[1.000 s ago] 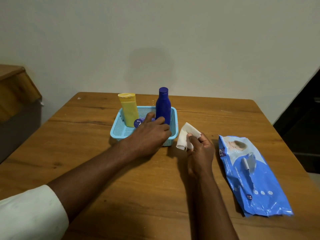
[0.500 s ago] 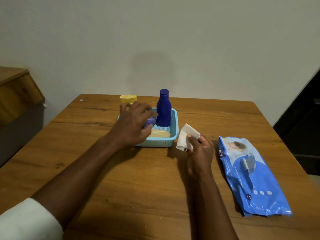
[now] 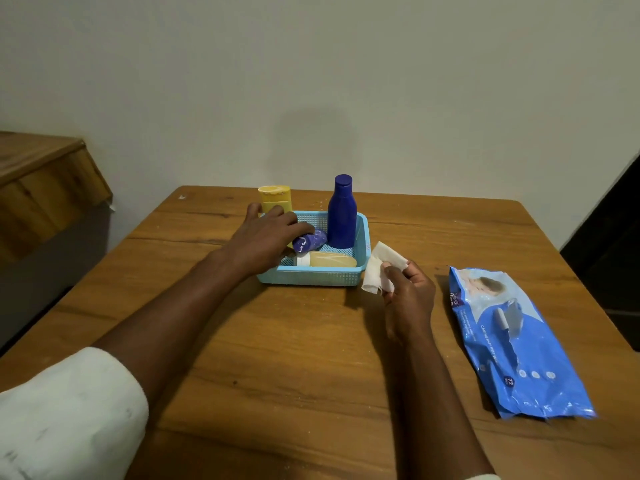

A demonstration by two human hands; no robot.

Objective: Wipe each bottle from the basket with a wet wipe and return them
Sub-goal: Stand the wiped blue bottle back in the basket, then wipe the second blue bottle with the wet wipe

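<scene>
Left hand in basket, fingers spread loosely around yellow bottle, grip unclear. Right hand pinches wipe just right of basket. Blue bottle upright at far right.

On the blue wipes pack to my right I read "72" in a round badge near its lower end. The brand and the line of white print are too blurred to make out.
</scene>
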